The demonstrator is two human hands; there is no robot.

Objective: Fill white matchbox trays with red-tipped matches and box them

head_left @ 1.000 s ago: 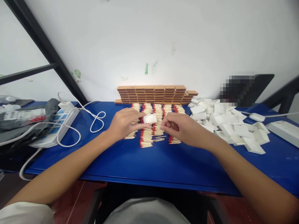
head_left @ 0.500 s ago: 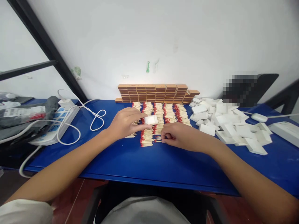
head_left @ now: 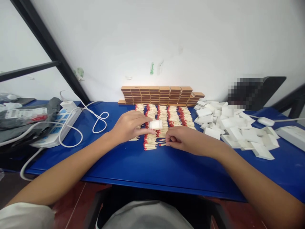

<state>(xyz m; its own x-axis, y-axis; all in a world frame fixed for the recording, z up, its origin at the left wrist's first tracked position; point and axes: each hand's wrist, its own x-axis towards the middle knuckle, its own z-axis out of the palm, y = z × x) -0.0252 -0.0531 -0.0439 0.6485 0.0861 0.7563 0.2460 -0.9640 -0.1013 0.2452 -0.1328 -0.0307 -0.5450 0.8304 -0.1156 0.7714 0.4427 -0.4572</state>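
Observation:
Between thumb and fingers, my left hand (head_left: 130, 126) holds a small white matchbox tray (head_left: 156, 124) above the rows of matches. My right hand (head_left: 182, 137) is pinched at the near end of the third row, on a few red-tipped matches (head_left: 162, 144) lying on the blue table. Several rows of matches (head_left: 187, 117) run from the near side toward the wall, their red heads on the left. Part of the leftmost row is hidden behind my left hand. Behind the rows stand stacked brown matchboxes (head_left: 159, 95).
A heap of white trays (head_left: 235, 127) lies to the right on the blue table (head_left: 143, 165). At the left are a white power strip (head_left: 51, 135), looped white cables (head_left: 102, 119) and a grey bag (head_left: 14, 124). A black object (head_left: 269, 92) stands at the back right.
The view has shifted very slightly. Both hands keep nearly the same places, and the white tray is still in my left hand.

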